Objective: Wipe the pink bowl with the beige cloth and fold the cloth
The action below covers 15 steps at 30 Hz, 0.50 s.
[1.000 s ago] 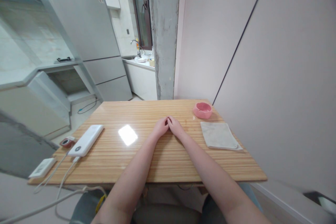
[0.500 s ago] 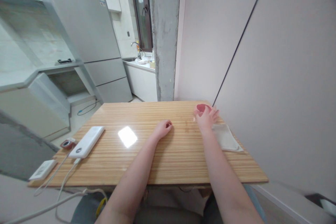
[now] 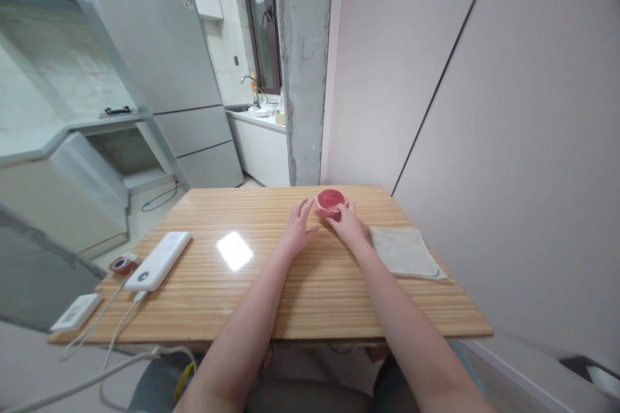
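Note:
A pink bowl (image 3: 330,199) is at the far middle of the wooden table, its opening facing up and towards me. My right hand (image 3: 345,218) grips its near right rim, thumb and fingers closed on the wall. Just left of the bowl, my left hand (image 3: 299,227) is open, fingers spread and thumb apart, its fingertips close to the bowl's side. Whether they touch it I cannot tell. To the right of my right forearm lies a folded light grey cloth (image 3: 404,253).
On the table's (image 3: 213,310) left side lie a white power bank (image 3: 159,261) with a cable plugged in, a small reddish-brown device (image 3: 124,263) and a white box-like item (image 3: 76,313). Cables hang over the front left edge. A wall (image 3: 484,161) borders the right side.
My right hand has brought the bowl leftwards from above the cloth to the table's middle. My left hand, curled before, has opened beside the bowl.

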Available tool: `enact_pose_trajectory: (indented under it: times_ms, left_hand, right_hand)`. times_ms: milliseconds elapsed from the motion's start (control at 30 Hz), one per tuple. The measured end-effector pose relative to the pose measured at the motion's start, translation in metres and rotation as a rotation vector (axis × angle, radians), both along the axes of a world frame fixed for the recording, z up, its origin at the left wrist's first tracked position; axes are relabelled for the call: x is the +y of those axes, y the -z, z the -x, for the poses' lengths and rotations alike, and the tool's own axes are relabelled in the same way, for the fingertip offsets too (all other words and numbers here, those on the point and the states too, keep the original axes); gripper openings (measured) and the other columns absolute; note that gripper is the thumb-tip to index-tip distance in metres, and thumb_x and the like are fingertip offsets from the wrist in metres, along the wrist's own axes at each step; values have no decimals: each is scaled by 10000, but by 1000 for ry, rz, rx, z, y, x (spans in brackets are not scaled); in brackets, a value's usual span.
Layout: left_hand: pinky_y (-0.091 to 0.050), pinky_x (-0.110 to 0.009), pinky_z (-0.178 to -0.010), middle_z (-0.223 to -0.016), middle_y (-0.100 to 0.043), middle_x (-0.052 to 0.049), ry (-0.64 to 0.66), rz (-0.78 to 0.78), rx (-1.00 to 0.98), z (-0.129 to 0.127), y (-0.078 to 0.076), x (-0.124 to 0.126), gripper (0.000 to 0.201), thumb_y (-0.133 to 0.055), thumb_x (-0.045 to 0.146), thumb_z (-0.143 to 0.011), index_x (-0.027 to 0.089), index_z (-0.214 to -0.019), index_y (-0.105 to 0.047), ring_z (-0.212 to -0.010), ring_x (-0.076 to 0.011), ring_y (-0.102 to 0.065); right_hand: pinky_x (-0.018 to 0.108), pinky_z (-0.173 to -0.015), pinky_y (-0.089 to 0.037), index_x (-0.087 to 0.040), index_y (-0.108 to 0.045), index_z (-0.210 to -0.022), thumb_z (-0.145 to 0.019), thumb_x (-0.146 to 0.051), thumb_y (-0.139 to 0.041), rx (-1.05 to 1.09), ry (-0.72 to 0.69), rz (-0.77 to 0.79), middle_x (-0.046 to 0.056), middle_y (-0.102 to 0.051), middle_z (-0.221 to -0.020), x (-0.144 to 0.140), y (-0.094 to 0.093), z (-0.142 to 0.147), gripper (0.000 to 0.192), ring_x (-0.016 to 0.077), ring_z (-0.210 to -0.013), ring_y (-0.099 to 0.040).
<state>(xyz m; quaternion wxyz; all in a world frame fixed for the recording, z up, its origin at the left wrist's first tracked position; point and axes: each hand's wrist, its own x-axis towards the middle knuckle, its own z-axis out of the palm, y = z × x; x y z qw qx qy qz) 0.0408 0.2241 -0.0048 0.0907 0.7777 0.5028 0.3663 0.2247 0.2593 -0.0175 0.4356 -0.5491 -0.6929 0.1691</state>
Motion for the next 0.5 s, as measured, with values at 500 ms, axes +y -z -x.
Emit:
enact_pose_trajectory:
  times_ms: [500]
  left_hand:
    - [-347,-480,-1053,-1140,-532,-130,-490,-79,113,120,-26,-3,196,-666,281,-718,175,-856,-575,-1184,-303,-437]
  right_hand:
    - [413,-982,-414,-170,-569,-1104,-799,-239,-534,-107,107,-10,140,-589,-1108,-1,-3,0,315,264,-1096,-546]
